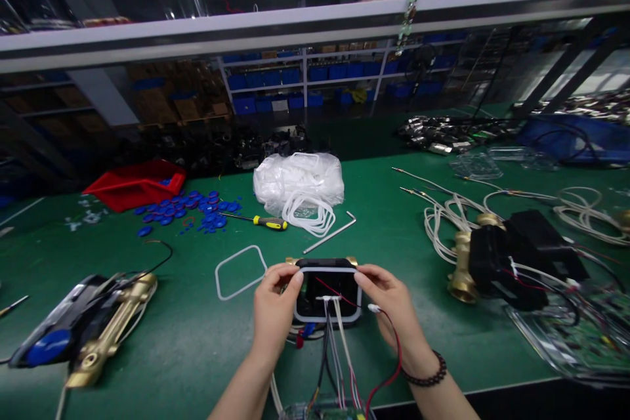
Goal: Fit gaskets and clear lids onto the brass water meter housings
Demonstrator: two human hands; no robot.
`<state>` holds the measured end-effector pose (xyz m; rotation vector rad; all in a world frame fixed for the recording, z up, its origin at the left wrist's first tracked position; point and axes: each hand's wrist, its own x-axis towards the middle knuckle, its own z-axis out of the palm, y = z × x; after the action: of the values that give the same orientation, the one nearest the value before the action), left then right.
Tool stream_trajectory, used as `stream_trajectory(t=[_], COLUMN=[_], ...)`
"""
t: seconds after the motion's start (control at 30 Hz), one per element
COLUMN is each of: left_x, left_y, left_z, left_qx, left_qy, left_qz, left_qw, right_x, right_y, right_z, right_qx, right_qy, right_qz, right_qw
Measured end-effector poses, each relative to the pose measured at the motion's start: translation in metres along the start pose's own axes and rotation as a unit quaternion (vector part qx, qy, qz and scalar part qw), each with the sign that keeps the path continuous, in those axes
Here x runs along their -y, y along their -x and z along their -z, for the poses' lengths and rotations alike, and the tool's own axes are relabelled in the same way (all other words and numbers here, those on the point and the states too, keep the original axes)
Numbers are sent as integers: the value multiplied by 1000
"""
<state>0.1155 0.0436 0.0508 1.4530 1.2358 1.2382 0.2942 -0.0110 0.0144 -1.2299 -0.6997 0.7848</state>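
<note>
A white rectangular sealing gasket [327,320] lies around the open rim of a black housing [322,263], whose brass pipe ends [351,261] show behind it. My left hand [273,305] pinches the gasket at its upper left corner, thumb on the front. At the upper right corner, my right hand [394,308] grips it the same way. From inside the housing, several wires [337,357] run down to a green circuit board [339,413] at the bottom edge. A red and black lead with a white connector [375,308] hangs beside my right hand. Another gasket [217,280] rests flat left of my left hand.
Behind the housing are a hex key [331,236], a yellow-black screwdriver [270,222], a plastic bag [298,177] and stacked gaskets [319,223]. Blue caps [167,210] lie by a red bin [132,187]. Brass-and-black meters stand left [91,357] and right [462,275].
</note>
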Motion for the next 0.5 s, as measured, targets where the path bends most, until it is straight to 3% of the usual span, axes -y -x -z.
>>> stream_trajectory(t=[0.2, 0.37, 0.5], left_x=[0, -13, -12], left_y=[-6, -18, -16], left_z=[1, -8, -7], left_qx=[36, 148, 178], left_qy=[9, -80, -93], left_qz=[24, -46, -56], left_qw=[999, 985, 978], right_x=[5, 11, 12], right_y=[-1, -15, -21], right_z=[-4, -16, -9], right_qx=[43, 79, 106], right_qy=[-15, 38, 55], right_qz=[-24, -5, -13], right_qw=[999, 996, 993])
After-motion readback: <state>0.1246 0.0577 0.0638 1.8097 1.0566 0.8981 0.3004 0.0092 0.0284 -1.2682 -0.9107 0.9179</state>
